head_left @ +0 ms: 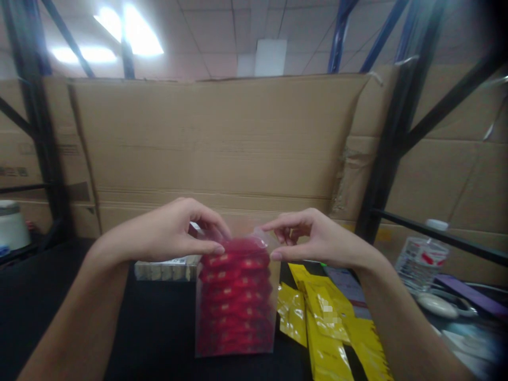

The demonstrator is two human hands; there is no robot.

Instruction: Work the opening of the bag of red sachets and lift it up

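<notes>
A clear plastic box (pixel 237 307) stands upright on the black table, filled with stacked red packets. Its top shows a loose clear flap (pixel 260 238). At the upper left edge, my left hand (pixel 190 230) grips the box, its thumb in front and its fingers behind, partly hidden. My right hand (pixel 307 235) holds the upper right edge, with the thumb on the corner and the index finger at the flap. Just right of the box lie several yellow packets (pixel 323 312), below my right hand.
Behind the box, a low tray-like pack (pixel 164 271) lies at left. A clear bottle (pixel 423 259), a white computer mouse (pixel 438 305) and a purple strip-like object (pixel 472 296) are at right. A white container (pixel 12 225) stands far left. Cardboard (pixel 214 137) and dark rack posts (pixel 391 153) enclose the back.
</notes>
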